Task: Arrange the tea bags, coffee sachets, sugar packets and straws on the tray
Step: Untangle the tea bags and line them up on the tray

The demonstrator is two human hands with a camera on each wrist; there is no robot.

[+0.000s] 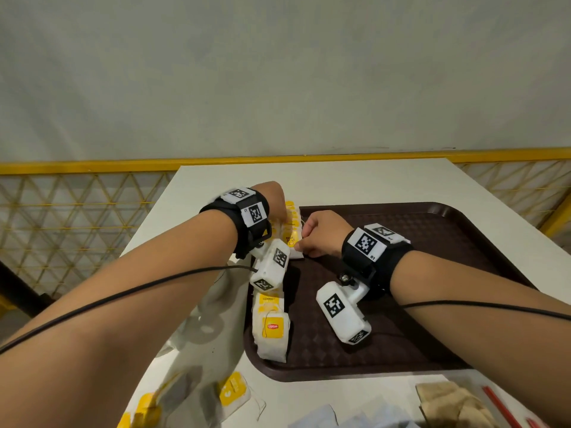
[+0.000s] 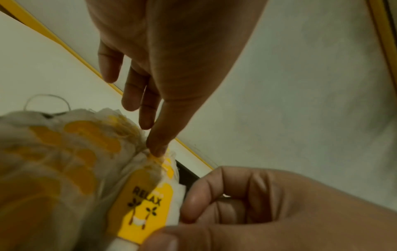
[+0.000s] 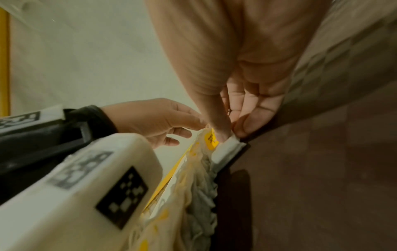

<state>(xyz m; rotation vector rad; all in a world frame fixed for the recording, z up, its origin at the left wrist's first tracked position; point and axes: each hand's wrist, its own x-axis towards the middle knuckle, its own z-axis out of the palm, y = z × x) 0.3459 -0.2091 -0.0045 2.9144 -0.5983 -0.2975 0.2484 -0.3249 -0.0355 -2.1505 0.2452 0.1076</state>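
Nearest the person, loose tea bags (image 1: 233,389) with yellow tags lie on the white bench (image 1: 324,180) by the left forearm; three or so show, blurred. At the near right corner are a crumpled brown sachet or paper (image 1: 448,403), some pale packets (image 1: 321,417) and at least one red straw (image 1: 497,406) (two perhaps; the edge cuts them off). None of these is on the tray yet.

Further in, the dark brown tray (image 1: 432,242) carries a row of tea bags along its left rim. A near stack (image 1: 272,330) is topped by a Lipton tag; a far bunch (image 1: 292,223) lies between the two hands. I cannot count the bags in either; they overlap.

The right hand (image 1: 321,233) has its grip curled: thumb and forefinger pinch the white edge of the bag with the yellow "RELAX" tag (image 2: 148,208) at the tray's rim. The left hand (image 1: 275,199) is loose and fairly straight-fingered, holding nothing, one fingertip (image 2: 158,147) touching the top of the far bunch.

Judging the risks: the bags are light and their strings loop free, so lifting one could drag neighbours by a snagged thread. The row sits on the rim, so a nudge could tip bags onto the bench. The wrist cameras hang low and could sweep the near stack.
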